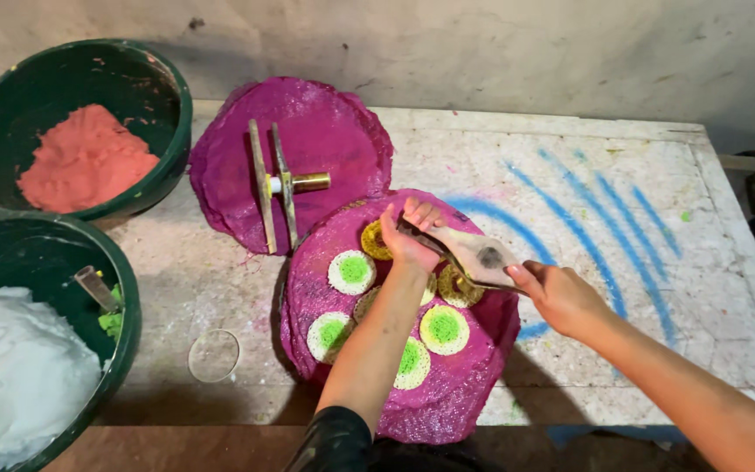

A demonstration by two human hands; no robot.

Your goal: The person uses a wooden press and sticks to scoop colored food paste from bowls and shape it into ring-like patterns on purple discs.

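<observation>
A round magenta mesh mat (447, 398) lies on the stone table, carrying several pale discs with green centres (352, 271) and some yellowish ones (374, 240). My left hand (408, 236) rests over the discs near the mat's far side, fingers curled against the tip of a flat wooden scraper (481, 255). My right hand (561, 295) grips the scraper's other end, holding it slanted above the mat.
A second magenta mat (325, 140) behind holds a metal press tool (277, 183). At left, a green bowl (163, 83) holds pink powder and another green bowl (124, 301) holds white powder. A clear disc (214, 355) lies near the front edge. Blue streaks mark the table (640, 288).
</observation>
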